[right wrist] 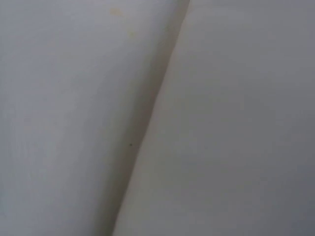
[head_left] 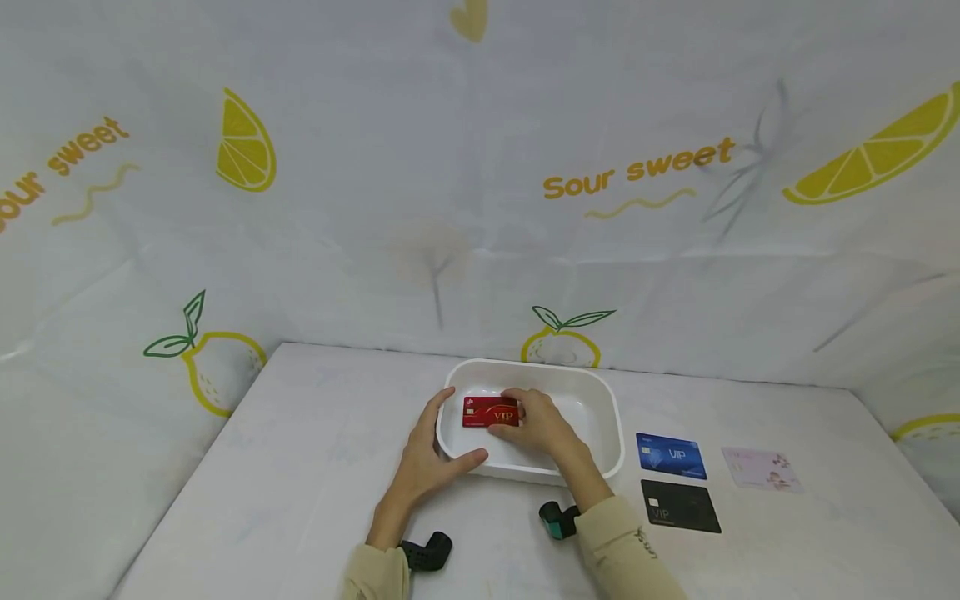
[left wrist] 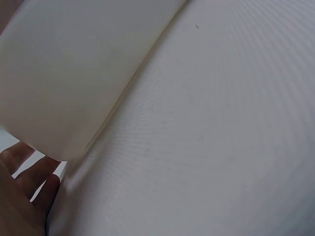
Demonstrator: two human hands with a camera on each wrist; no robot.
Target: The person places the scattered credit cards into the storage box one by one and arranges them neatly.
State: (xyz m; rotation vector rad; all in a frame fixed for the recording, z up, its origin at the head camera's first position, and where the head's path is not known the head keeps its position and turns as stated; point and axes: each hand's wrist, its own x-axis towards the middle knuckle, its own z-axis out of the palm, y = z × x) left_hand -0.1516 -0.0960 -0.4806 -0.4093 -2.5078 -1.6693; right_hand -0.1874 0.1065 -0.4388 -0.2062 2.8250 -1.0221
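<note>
In the head view a white plastic tray (head_left: 611, 417) stands on the table, with a red VIP card (head_left: 487, 412) inside its left half. My right hand (head_left: 543, 427) reaches into the tray and pinches the card's right end, index finger at the far edge and thumb at the near edge. At the tray's front left corner, my left hand (head_left: 426, 458) holds the rim, thumb over the front side and fingers along the left. The left wrist view shows left-hand fingers (left wrist: 37, 174) against the tray's outer wall (left wrist: 83, 73). No hand appears in the right wrist view.
Right of the tray lie a blue VIP card (head_left: 671, 456), a black VIP card (head_left: 680, 506) and a pale pink card (head_left: 762, 469). A white cloth with lemon prints (head_left: 480, 208) hangs behind the table (head_left: 300, 467). Each wrist wears a small black device.
</note>
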